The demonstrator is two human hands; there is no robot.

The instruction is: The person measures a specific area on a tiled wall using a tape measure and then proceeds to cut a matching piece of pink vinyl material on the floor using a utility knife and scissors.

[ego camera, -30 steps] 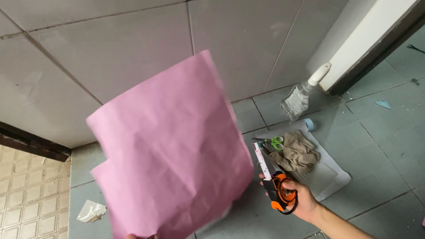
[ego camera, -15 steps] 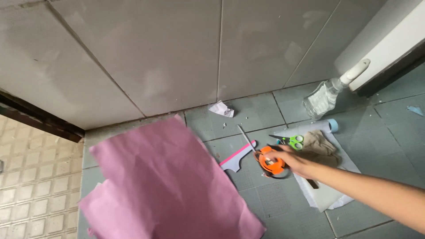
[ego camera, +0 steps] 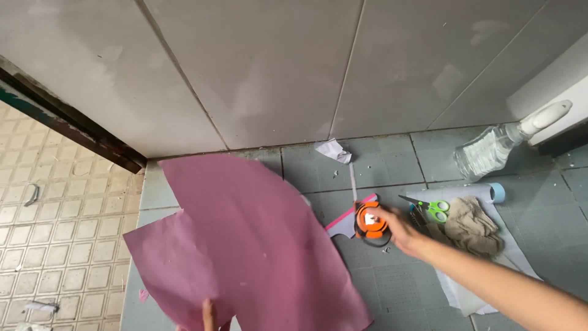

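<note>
While right hand point(ego camera: 395, 225) grips orange scissors point(ego camera: 370, 221), left hand point(ego camera: 208, 314) pinching pink paper point(ego camera: 257, 239)

Pink paper point(ego camera: 257, 245) now flat on the floor instead of raised; right hand point(ego camera: 395, 225) with orange scissors point(ego camera: 369, 220) farther forward.

Grey tiled floor point(ego camera: 392, 294) – pale large-tile wall point(ego camera: 257, 67) – beige small-tile floor point(ego camera: 55, 227) beyond dark threshold point(ego camera: 73, 125).
</note>
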